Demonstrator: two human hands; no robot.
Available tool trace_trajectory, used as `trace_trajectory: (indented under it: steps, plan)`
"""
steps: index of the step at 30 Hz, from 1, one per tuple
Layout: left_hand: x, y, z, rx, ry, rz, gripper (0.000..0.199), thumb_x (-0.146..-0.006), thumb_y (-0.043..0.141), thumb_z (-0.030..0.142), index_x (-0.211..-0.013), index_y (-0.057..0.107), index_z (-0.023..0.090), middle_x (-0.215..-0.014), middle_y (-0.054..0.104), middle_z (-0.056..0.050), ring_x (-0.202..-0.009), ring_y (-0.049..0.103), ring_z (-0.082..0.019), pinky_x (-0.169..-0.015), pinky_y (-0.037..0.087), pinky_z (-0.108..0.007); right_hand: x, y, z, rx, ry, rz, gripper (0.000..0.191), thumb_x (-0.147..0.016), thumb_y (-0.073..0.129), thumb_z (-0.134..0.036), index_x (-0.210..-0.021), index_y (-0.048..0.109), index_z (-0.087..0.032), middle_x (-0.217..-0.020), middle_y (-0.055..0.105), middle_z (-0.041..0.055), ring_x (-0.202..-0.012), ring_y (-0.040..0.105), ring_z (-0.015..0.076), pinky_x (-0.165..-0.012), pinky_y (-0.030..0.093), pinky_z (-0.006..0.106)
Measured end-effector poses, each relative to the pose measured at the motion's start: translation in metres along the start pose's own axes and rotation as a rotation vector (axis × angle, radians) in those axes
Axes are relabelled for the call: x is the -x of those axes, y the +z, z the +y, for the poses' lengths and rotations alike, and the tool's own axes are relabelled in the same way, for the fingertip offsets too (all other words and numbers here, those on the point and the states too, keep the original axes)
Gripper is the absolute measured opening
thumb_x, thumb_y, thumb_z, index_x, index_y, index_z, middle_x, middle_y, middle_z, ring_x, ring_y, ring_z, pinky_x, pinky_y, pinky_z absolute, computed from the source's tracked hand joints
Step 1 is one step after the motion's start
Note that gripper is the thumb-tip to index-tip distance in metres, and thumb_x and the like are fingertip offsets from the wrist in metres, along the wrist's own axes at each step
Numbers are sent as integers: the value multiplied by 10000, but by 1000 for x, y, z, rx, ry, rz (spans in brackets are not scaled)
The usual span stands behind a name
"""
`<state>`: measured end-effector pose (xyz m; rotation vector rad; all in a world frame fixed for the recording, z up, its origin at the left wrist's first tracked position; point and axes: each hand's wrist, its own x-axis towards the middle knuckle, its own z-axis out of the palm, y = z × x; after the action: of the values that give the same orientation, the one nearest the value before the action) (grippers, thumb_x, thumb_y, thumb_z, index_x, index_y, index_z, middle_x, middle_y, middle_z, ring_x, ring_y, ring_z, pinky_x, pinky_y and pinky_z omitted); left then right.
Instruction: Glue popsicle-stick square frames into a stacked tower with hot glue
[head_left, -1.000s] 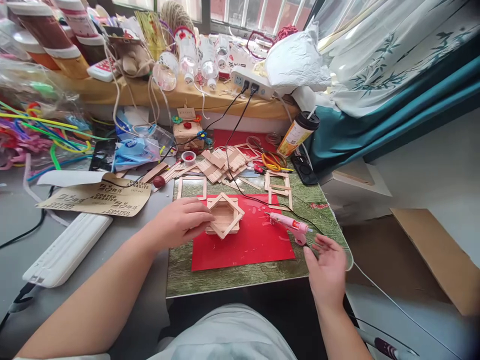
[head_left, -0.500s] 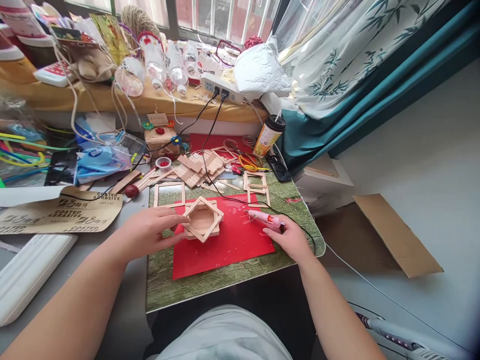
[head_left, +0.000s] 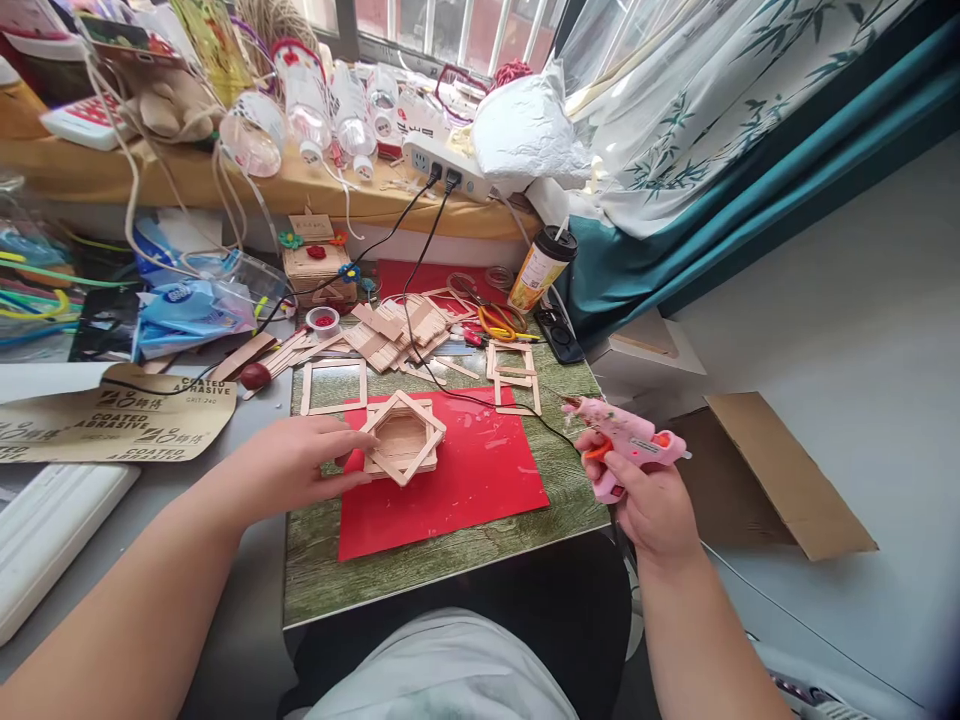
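A small open box of stacked craft sticks [head_left: 405,467], layered at turned angles, sits on a red sheet [head_left: 480,490]. My left hand [head_left: 319,455] holds the box at its left side, thumb toward the front and fingers behind the corner. Raised at the table's right edge, my right hand [head_left: 652,500] is wrapped around the handle of a pink hot glue gun [head_left: 626,437]. Its nozzle points left, and a finger is by the orange trigger.
Square stick frames [head_left: 336,387] and a pile of craft sticks [head_left: 401,330] lie behind the sheet. Orange-handled scissors [head_left: 499,322], a drink cup [head_left: 540,268] and a phone [head_left: 559,335] are at the back right. A black cord [head_left: 465,396] crosses the table.
My right hand has lifted the glue gun off the table area and moved it right, turning its side into view. My left hand and the stick box have stayed in place.
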<state>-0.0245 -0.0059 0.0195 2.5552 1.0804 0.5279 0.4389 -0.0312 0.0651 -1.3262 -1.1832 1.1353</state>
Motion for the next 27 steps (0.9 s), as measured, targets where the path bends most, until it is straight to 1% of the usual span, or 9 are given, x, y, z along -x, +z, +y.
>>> trace_trajectory:
  steps: [2,5,7,10,13,16,18,21,27]
  plan:
    - [0,-1,3,-14,-6,-3,290,-1047,663,419,-1280,749,270,-955,781,-51,-837,726,-205,-730,497,-297,7,7,4,17,57,-66,412,-859,857,-484,-1166,807,-214,-1027,793,131,-692,668,197,-454,428,276]
    - [-1,-3,6,-1,-3,-45,324,-1043,677,429,-1311,731,254,-994,782,-61,-873,721,-213,-771,506,-308,19,24,26,108,212,-127,457,-837,892,-479,-1195,814,-206,-1007,809,129,-680,658,187,-483,481,282]
    - [-1,-5,6,2,-5,-31,290,-1060,650,391,-1302,732,254,-997,778,-61,-885,721,-213,-774,502,-307,28,38,45,95,284,-156,460,-815,906,-491,-1165,818,-206,-981,810,114,-661,634,169,-491,484,274]
    - [-1,-7,3,-8,-12,28,267,-1081,579,284,-1284,751,269,-996,768,-61,-893,717,-204,-756,494,-297,40,57,67,3,352,-201,474,-770,921,-537,-1075,811,-190,-842,773,79,-611,585,150,-469,446,257]
    - [-1,-8,-1,-9,-14,66,333,-1050,561,199,-1292,769,295,-1176,757,-85,-1010,718,-222,-826,530,-318,44,69,74,-34,320,-182,509,-743,935,-537,-1101,782,-209,-862,777,70,-613,596,155,-466,445,257]
    - [-1,-7,-5,-17,-3,83,340,-1033,575,198,-1268,785,326,-1362,710,-92,-1125,712,-255,-902,556,-371,43,74,71,46,208,-258,426,-832,887,-493,-1156,783,-237,-953,797,80,-668,644,175,-502,493,278]
    - [-1,-6,-6,-32,8,80,310,-1048,573,218,-1237,796,321,-1369,710,-96,-1132,717,-261,-904,562,-387,43,75,70,109,146,-322,370,-891,846,-463,-1192,789,-257,-996,805,81,-716,677,193,-546,539,300]
    - [-2,-5,-5,-49,40,79,281,-1062,589,244,-1244,794,305,-1352,722,-110,-1134,723,-264,-904,566,-388,44,77,74,124,114,-339,344,-922,818,-463,-1207,786,-272,-1007,808,76,-759,710,216,-602,586,335]
    - [-2,-7,-1,-48,55,77,300,-1061,620,257,-1293,794,331,-1397,714,-108,-1041,724,-216,-868,562,-331,50,85,86,35,218,-274,459,-858,868,-518,-1193,744,-229,-973,789,82,-710,691,204,-559,552,321]
